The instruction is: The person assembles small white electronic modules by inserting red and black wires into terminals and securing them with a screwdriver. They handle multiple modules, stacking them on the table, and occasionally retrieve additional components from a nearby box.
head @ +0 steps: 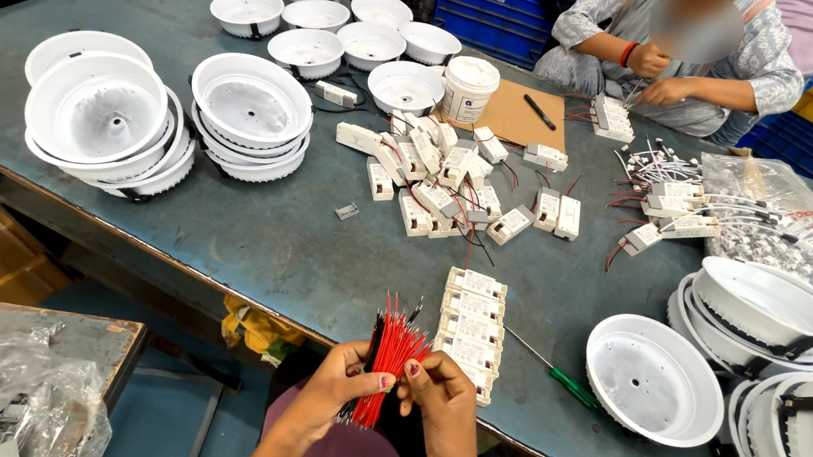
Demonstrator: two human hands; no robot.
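My left hand and my right hand both grip a bundle of thin red and black wires, held upright at the table's near edge. The wire tips fan out above my fingers. Just beyond the bundle lies a neat row of small white driver boxes on the grey-blue table. A green-handled screwdriver lies to the right of that row.
A loose heap of white driver boxes fills the table's middle. Stacked white round lamp housings stand at left, at the far side and at right. Another person works across the table. A clear bag of parts lies at right.
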